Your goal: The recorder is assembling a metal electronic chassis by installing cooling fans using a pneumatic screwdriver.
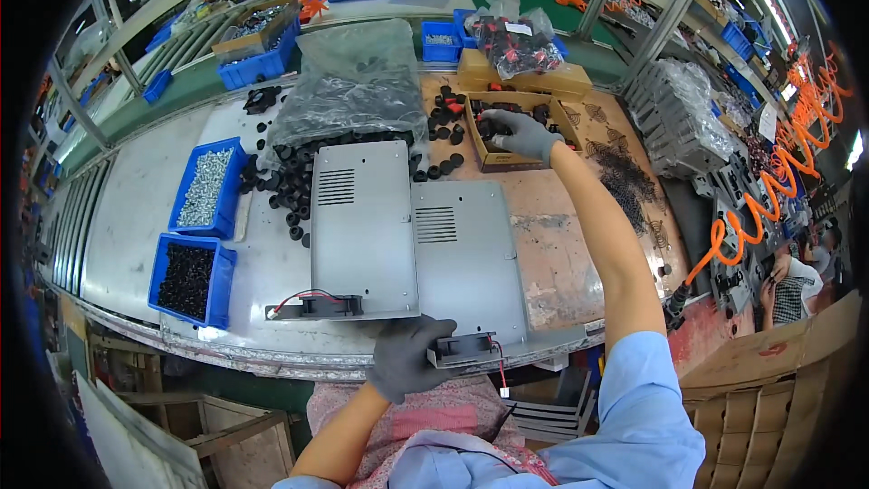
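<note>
Two grey sheet-metal panels lie side by side at the bench's front edge, each with a slotted vent and an upturned front lip. The left panel (pixel 362 217) has a small black fan (pixel 331 306) with red and black wires on its lip. Another black fan (pixel 465 347) sits on the lip of the right panel (pixel 471 258), its wire and white plug hanging down. My gloved left hand (pixel 407 360) grips this lip beside the fan. Over an open cardboard box (pixel 507 161) of black and red parts, my gloved right hand (pixel 523 136) has bent fingers; what they hold is hidden.
At left stand a blue bin of silvery screws (pixel 206 188) and a blue bin of black screws (pixel 186 279). Loose black caps spill from a clear plastic bag (pixel 353 81) behind the panels. Black wire fan guards (pixel 625 181) lie at right, near a coiled orange hose (pixel 751 217).
</note>
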{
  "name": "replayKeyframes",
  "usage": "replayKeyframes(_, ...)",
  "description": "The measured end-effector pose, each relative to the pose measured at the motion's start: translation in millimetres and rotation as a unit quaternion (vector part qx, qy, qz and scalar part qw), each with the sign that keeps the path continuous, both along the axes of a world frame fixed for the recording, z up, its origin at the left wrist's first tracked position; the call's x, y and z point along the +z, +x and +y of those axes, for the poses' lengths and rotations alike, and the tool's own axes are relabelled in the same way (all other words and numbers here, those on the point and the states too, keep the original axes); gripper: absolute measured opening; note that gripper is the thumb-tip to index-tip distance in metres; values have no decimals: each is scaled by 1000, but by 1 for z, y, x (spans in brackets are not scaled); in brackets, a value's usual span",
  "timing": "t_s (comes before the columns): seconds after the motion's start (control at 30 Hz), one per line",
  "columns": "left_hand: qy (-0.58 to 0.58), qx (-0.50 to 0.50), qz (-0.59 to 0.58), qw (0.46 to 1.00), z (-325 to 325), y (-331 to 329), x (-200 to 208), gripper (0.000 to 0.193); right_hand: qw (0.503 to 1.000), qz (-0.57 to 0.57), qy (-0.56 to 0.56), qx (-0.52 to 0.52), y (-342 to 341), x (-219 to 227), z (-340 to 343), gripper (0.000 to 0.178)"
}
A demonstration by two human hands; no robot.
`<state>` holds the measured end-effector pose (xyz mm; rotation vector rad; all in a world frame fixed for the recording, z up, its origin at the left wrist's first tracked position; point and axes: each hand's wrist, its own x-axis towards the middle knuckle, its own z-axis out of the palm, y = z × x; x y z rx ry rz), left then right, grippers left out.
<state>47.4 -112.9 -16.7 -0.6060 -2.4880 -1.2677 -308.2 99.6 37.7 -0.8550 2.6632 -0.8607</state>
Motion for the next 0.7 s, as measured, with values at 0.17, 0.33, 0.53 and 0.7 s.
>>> replayKeyframes(0.17, -10, 2, 8, 1000, 3, 0, -1, 59, 999, -30, -38, -6, -8, -10, 5, 50)
replayKeyframes(0.33, -6, 19, 4, 1000, 1, 3, -2, 60, 964, -79, -235, -97, 39, 17, -8, 48)
replayKeyframes(0.53, 3, -2, -24, 1000, 3, 1, -6, 62, 791, -246, -555, -76, 193, 57, 33, 35)
replayKeyframes(0.7, 29, 37, -56, 997, 7, 12, -3, 53, 702, -216, -672, -95, 311, 51, 80, 36)
